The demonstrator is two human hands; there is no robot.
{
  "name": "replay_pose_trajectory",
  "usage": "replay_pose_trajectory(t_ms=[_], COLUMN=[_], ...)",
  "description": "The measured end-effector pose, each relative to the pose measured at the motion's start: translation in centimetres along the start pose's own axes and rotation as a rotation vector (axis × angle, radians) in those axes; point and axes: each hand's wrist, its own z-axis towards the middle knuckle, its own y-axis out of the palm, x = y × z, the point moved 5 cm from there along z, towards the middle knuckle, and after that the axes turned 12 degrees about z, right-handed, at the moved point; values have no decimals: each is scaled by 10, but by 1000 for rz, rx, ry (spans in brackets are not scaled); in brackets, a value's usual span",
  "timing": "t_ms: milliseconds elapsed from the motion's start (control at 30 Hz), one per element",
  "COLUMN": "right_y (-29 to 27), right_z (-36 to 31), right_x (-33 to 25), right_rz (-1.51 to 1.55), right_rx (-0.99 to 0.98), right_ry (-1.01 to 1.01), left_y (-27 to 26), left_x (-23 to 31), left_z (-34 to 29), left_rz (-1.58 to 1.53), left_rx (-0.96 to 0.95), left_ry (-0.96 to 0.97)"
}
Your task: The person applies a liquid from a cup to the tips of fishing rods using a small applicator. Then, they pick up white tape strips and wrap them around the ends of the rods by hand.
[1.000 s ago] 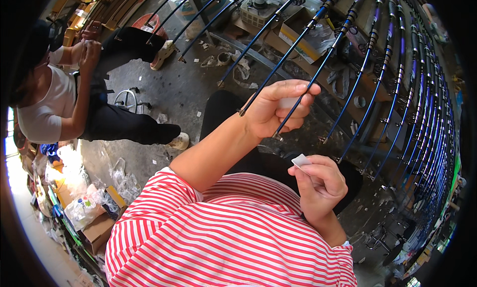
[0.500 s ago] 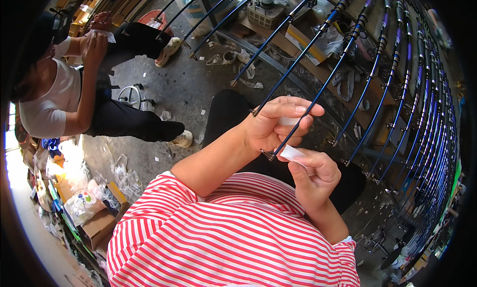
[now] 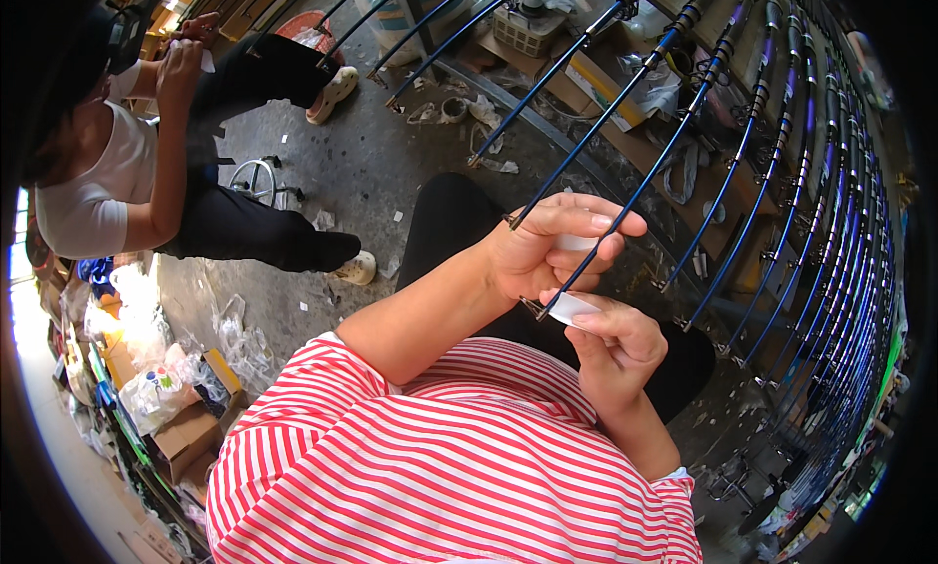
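A slim blue fishing rod [image 3: 668, 154] slants down toward me, its tip end between my hands. My left hand [image 3: 547, 242] is closed, with thumb and forefinger at either side of the rod's shaft. A white slip [image 3: 576, 243] shows among its curled fingers. The tip of a neighbouring rod [image 3: 554, 185] passes by the back of this hand. Just below, my right hand [image 3: 620, 344] pinches a small white paper-like slip [image 3: 567, 308] between thumb and forefinger. This slip lies against the rod near its metal tip guides [image 3: 533, 310].
Many more blue fishing rods [image 3: 772, 212] hang in a row to the right. At the left sits another person [image 3: 107, 183] holding a white slip. A cardboard box [image 3: 191, 437] with plastic bags stands lower left. Scraps litter the concrete floor [image 3: 371, 154].
The slip in my right hand has turned flatter and moved slightly left against the rod. My left hand has shifted a little right along with the rod. The other person's hands have moved slightly.
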Motion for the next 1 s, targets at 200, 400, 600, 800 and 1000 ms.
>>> replay_pose_trajectory(t_ms=[200,400,600,800,1000], right_y=[2,2,4,4,4], right_z=[0,0,3,5,4], right_x=[0,-1,-2,-4,-3], right_rz=[-17,-24,17,28,32], right_rx=[-7,-8,-16,-20,-11], right_ry=[1,-7,8,31,38], left_y=[1,2,4,4,4], left_x=[2,2,3,3,3], left_z=[-2,-2,-2,-1,-1], left_rz=[12,61,71,96,128], left_rx=[49,81,81,76,109], left_ry=[-6,-5,-9,5,-12])
